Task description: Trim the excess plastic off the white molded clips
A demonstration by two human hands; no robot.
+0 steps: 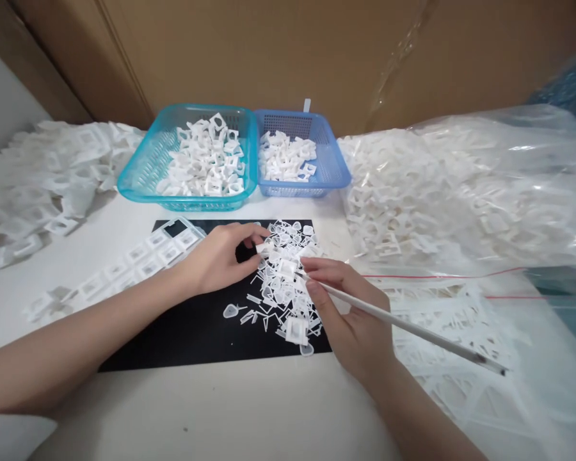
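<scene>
A heap of small white plastic bits point(288, 301) lies on a black mat point(187, 333). My left hand point(230, 256) is at the heap's upper left, its thumb and fingers closed round a small white part point(265, 248). From the right, my right hand point(355, 314) grips a long thin white stick point(413, 326) between thumb and fingers. The stick's tip meets a square white piece point(288, 269) on the heap, near the right fingertips. Another square white piece point(297, 330) rests at the heap's lower edge.
Behind the mat stand a teal basket point(187, 200) and a blue basket point(302, 186), both holding white parts. Rows of white frames point(137, 253) lie at left, beside a larger pile point(67, 166). Plastic bags of white parts point(413, 192) fill the right side.
</scene>
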